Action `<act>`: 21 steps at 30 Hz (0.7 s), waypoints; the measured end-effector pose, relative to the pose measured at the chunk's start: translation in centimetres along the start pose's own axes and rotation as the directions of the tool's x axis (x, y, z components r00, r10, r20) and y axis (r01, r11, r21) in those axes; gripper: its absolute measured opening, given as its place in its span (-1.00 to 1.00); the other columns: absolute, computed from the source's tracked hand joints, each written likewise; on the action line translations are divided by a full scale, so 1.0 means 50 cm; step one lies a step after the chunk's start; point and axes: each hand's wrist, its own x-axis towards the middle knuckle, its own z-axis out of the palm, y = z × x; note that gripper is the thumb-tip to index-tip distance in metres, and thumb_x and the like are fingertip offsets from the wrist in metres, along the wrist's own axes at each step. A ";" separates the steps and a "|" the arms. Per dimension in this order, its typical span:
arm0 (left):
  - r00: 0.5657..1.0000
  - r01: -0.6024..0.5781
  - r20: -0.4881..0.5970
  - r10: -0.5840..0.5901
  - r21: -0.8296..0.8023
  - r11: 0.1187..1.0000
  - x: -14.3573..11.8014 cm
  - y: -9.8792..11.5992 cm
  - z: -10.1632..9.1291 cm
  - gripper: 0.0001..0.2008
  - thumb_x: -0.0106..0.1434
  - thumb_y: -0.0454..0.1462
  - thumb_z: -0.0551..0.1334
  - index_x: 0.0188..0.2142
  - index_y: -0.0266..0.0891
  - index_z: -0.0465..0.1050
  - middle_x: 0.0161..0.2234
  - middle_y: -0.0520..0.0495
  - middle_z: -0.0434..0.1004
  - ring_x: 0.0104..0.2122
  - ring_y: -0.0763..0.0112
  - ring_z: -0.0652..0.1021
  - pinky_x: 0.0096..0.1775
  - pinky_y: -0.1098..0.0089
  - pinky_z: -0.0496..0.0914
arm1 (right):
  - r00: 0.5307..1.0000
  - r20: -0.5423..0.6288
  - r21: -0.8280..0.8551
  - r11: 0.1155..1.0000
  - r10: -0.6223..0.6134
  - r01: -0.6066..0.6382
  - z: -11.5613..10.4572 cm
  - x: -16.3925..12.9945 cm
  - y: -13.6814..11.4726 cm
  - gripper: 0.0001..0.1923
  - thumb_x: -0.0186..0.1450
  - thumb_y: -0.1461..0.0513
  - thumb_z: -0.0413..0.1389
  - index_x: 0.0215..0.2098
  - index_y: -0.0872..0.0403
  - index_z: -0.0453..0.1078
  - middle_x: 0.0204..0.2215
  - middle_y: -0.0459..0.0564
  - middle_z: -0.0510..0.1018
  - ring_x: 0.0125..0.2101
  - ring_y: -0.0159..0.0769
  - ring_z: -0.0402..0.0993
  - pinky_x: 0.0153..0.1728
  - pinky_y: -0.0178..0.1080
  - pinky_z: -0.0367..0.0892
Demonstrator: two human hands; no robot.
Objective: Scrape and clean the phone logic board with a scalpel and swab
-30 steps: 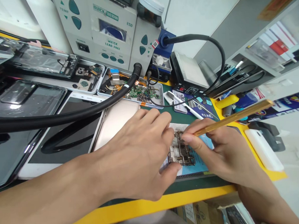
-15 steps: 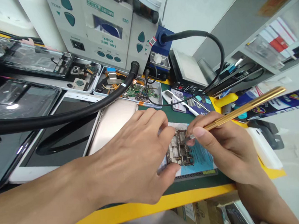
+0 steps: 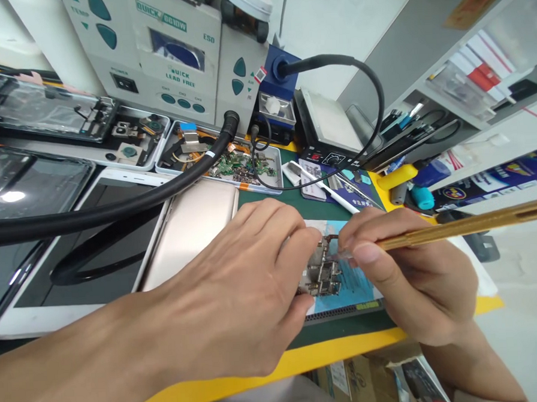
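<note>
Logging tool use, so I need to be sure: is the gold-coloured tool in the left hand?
No, the right hand grips the gold-coloured tool, while the left hand is at the circuit board.

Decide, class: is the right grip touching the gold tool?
Touching. The head view shows the right grip pinching the gold tool between thumb and fingers.

At right your tool is gold; at lower centre your table shows green, edged in yellow.
</note>
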 end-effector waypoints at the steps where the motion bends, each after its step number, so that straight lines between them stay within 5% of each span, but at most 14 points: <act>1: 1.000 -0.004 0.004 0.004 0.000 1.000 0.000 0.001 0.000 -0.85 0.40 -0.31 0.21 -0.07 -0.33 0.38 -0.07 -0.25 0.44 -0.04 0.03 0.44 -0.03 -0.02 0.42 | 1.000 0.006 -0.002 1.000 -0.009 0.009 0.000 0.000 0.000 -0.82 0.43 0.42 0.15 -0.09 0.04 0.44 -0.32 -0.05 0.48 -0.31 -0.23 0.50 -0.30 -0.09 0.41; 21: 1.000 -0.021 0.008 0.021 -0.005 1.000 -0.002 0.001 0.001 -0.77 0.40 -0.34 0.20 0.02 -0.37 0.37 -0.08 -0.23 0.39 -0.07 0.08 0.39 -0.10 0.03 0.41 | 0.999 0.022 -0.063 0.997 -0.038 0.040 0.001 -0.003 -0.005 -0.78 0.40 0.44 0.17 -0.06 0.07 0.43 -0.29 -0.05 0.51 -0.29 -0.26 0.49 -0.28 -0.12 0.42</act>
